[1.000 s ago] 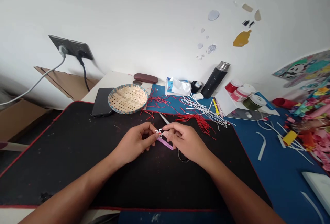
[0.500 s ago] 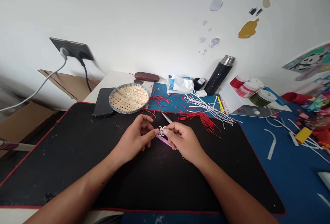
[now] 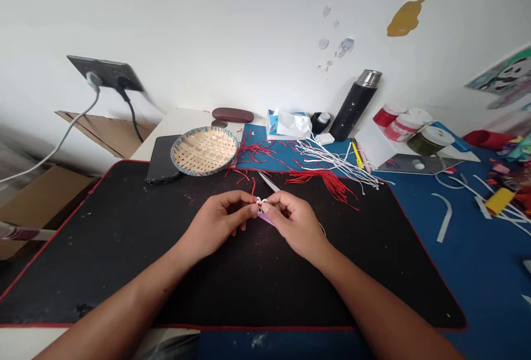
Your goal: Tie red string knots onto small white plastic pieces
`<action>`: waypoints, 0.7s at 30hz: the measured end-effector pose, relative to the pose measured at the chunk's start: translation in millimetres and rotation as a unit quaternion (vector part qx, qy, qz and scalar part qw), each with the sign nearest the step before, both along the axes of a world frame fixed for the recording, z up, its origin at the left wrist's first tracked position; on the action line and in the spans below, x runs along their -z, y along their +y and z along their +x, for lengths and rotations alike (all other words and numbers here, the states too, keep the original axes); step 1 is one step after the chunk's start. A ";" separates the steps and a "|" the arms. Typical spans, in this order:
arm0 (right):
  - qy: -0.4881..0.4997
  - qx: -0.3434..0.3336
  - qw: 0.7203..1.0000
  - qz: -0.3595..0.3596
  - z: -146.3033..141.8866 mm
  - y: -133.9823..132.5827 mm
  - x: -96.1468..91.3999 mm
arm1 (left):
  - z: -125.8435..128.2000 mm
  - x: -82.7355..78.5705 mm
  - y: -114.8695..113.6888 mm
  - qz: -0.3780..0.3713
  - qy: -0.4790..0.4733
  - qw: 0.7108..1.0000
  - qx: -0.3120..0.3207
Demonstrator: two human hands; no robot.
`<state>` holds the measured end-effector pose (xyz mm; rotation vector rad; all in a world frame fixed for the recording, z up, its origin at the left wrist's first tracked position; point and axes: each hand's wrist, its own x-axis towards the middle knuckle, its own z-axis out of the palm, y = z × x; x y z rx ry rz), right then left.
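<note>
Between my two hands is a small knot of white looped cord [image 3: 261, 202] with a red middle. My left hand [image 3: 226, 217] pinches its left side with thumb and forefinger. A short piece of red cord [image 3: 253, 184] sticks up by those fingertips. My right hand [image 3: 293, 217] grips the knot's right side, thumb in front. Just under the knot shows a purple strip [image 3: 266, 218], mostly hidden by the fingers. Behind the right fingers a pointed silver blade [image 3: 269, 181] lies on the black mat [image 3: 249, 288]; its other end is covered.
A woven basket [image 3: 204, 151] rests partly over a dark phone-like slab [image 3: 160, 160]. Red cords [image 3: 332, 183] and white cords [image 3: 338, 163] lie behind my hands. Farther back are a tissue pack [image 3: 289, 124] and a black flask [image 3: 357, 105]. Spools [image 3: 431, 140] stand at right.
Both hands have closed in on the knot, and my left fingertips now cover more of it. A red cord end now stands up beside them. The whole view has shifted slightly.
</note>
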<state>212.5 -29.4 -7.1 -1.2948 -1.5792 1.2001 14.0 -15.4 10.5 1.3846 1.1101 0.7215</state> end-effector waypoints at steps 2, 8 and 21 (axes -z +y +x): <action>-0.016 -0.011 1.000 0.001 0.0 -0.5 0.0 | 0.5 0.0 -0.4 0.009 0.007 1.000 -0.010; -0.025 -0.059 0.998 -0.007 3.2 -1.5 -0.5 | 0.3 -1.9 -0.3 0.029 0.006 0.999 -0.016; 0.074 -0.051 0.994 -0.057 7.4 2.3 -5.1 | -1.1 -4.5 -4.7 -0.027 0.039 0.991 0.125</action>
